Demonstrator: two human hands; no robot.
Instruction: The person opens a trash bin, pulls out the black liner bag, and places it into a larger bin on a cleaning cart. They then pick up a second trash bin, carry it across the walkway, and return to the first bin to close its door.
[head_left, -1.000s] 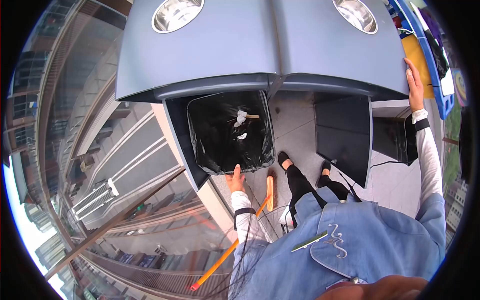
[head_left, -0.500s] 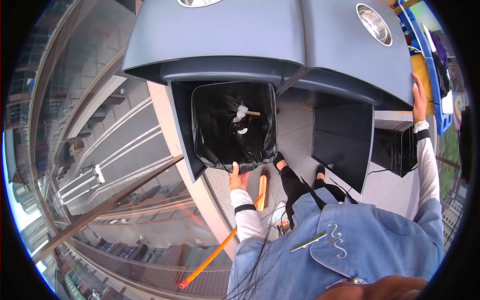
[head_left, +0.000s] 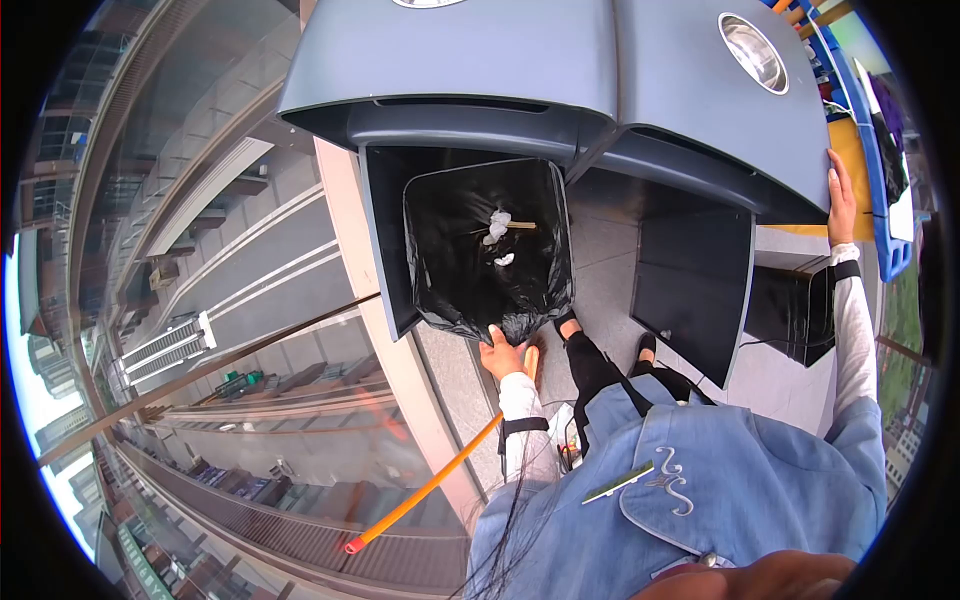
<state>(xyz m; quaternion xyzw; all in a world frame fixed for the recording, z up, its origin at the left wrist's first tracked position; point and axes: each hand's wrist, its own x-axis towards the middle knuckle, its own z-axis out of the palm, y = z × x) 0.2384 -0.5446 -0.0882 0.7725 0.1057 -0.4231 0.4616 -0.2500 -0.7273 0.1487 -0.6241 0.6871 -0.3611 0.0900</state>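
My left hand (head_left: 502, 354) is closed on the front rim of a bin lined with a black bag (head_left: 440, 305), thumb over the edge. The bin sits between the open doors of a grey litter cabinet (head_left: 460, 60). Inside the liner lie crumpled white tissue (head_left: 497, 226), a thin wooden stick (head_left: 521, 225) and a smaller white scrap (head_left: 504, 260). Far to the right, my right hand (head_left: 841, 195) rests with its fingers stretched along the cabinet's side edge, holding nothing. Its palm side is partly hidden.
A broom's orange handle (head_left: 425, 485) slants by my left forearm. Another black-lined bin (head_left: 790, 305) stands right of the open door (head_left: 695, 290). A blue cart (head_left: 880, 215) is beyond my right hand. Glass panels with a low ledge (head_left: 385, 340) run along the left.
The view has shifted, so the left part of the cabinet, the bin and my left hand appear farther right. My left hand still grips the rim; its forearm now covers more of the broom.
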